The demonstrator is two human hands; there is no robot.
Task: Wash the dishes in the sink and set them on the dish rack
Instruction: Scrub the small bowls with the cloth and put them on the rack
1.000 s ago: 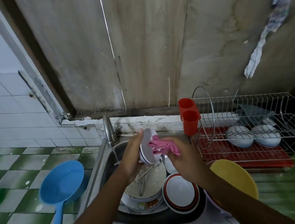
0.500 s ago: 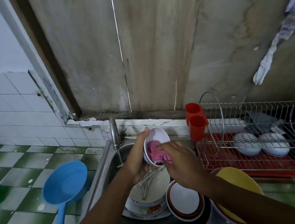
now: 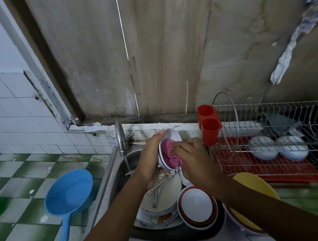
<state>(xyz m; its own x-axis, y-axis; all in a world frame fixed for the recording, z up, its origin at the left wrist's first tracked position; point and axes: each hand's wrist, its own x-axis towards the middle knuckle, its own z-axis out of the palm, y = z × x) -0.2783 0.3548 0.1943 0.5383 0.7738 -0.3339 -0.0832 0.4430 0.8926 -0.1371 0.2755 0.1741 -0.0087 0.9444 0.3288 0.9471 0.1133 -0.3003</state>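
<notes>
Inside tilted bowl (image 3: 171,136), pink cloth (image 3: 167,153)

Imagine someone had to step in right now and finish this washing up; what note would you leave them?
Left hand holds a small white bowl over the sink; right hand presses a pink cloth inside it. Tap is running.
Done: two white dishes lie on the rack.
Left: rinse this bowl, then the plates, cutlery and red-rimmed bowls in the sink.
</notes>
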